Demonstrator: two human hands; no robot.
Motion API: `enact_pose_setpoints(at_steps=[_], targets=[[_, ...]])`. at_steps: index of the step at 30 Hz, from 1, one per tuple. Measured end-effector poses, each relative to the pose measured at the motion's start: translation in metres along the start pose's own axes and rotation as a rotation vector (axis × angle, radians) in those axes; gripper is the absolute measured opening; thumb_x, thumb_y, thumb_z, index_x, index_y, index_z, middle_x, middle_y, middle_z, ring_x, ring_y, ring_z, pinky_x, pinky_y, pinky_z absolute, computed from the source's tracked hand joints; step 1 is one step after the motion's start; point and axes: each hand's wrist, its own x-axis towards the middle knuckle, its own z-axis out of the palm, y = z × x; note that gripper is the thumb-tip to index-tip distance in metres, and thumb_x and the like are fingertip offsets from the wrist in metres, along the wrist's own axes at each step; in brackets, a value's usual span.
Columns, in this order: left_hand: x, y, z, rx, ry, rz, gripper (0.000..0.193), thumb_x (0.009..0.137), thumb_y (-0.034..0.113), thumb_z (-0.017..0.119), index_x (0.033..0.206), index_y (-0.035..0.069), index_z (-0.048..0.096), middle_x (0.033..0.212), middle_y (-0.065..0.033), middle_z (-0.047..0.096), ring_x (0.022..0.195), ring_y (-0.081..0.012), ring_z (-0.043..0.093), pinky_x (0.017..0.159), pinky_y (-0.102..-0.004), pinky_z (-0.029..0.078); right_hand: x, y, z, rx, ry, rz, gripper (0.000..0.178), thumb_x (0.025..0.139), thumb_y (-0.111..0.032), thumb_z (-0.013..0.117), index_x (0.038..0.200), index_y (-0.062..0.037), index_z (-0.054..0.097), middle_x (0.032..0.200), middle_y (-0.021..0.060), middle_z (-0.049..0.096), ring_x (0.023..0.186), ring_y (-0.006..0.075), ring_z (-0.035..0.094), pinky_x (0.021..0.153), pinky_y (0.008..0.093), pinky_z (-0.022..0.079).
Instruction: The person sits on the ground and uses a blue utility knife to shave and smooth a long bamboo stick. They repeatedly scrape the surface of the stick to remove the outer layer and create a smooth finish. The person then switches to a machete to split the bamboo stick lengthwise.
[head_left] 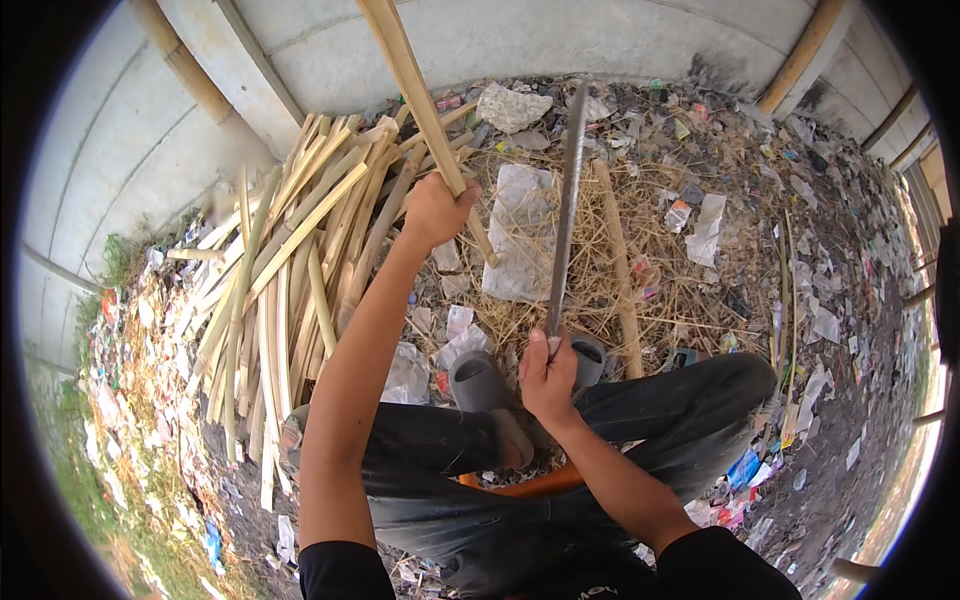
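Note:
My left hand (440,211) is closed round a split bamboo strip (415,95). The strip stands tilted, its upper part running out past the top edge and its lower end just above a pale stone slab (518,230). In my right hand (548,376) is a machete (567,200), its long dark narrow blade pointing up and away from me. The grip is hidden inside my fingers. The blade stands to the right of the slab, apart from the strip. Left of the slab lies a big pile of split bamboo strips (300,250).
Dry straw-like shavings (590,260) surround the slab, with a bamboo pole (618,270) lying to its right. My grey sandals (478,383) are close in front. Litter covers the dark ground. A pale panel wall (560,38) with leaning bamboo posts (185,65) closes off the far side.

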Motion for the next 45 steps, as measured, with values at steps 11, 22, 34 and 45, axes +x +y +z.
enact_pose_setpoints(at_steps=[11, 22, 34, 45], targets=[[0.018, 0.047, -0.004, -0.095, 0.095, 0.143, 0.019, 0.092, 0.019, 0.074, 0.102, 0.003, 0.079, 0.088, -0.0231, 0.075, 0.086, -0.0409, 0.075, 0.077, -0.0485, 0.059, 0.008, 0.009, -0.023, 0.043, -0.161, 0.564, 0.047, 0.104, -0.053, 0.063, 0.090, -0.0093, 0.054, 0.066, -0.0014, 0.049, 0.048, 0.0111, 0.049, 0.046, 0.0307, 0.044], [0.015, 0.019, 0.036, 0.010, 0.017, 0.041, 0.024, 0.093, 0.018, 0.073, 0.102, -0.005, 0.075, 0.090, -0.0292, 0.073, 0.088, -0.0464, 0.072, 0.080, -0.0511, 0.058, 0.021, -0.016, -0.024, 0.182, -0.126, 0.698, 0.047, 0.106, -0.053, 0.058, 0.090, -0.0091, 0.052, 0.066, -0.0009, 0.048, 0.050, 0.0115, 0.047, 0.047, 0.0308, 0.043], [0.018, 0.020, 0.039, 0.042, -0.004, 0.006, 0.017, 0.092, 0.015, 0.073, 0.103, 0.005, 0.080, 0.091, -0.0209, 0.076, 0.089, -0.0389, 0.075, 0.081, -0.0457, 0.059, 0.009, -0.001, -0.025, -0.289, -0.087, -0.070, 0.041, 0.112, -0.038, 0.050, 0.095, -0.0008, 0.053, 0.066, 0.0047, 0.056, 0.049, 0.0140, 0.055, 0.048, 0.0359, 0.044], [0.012, 0.001, 0.011, -0.060, -0.018, 0.042, 0.016, 0.090, 0.015, 0.074, 0.101, 0.004, 0.080, 0.099, -0.0212, 0.076, 0.094, -0.0388, 0.074, 0.083, -0.0460, 0.059, 0.034, -0.027, -0.035, 0.137, -0.046, 0.309, 0.041, 0.110, -0.041, 0.057, 0.095, -0.0029, 0.055, 0.063, 0.0015, 0.050, 0.046, 0.0103, 0.050, 0.044, 0.0286, 0.042]])
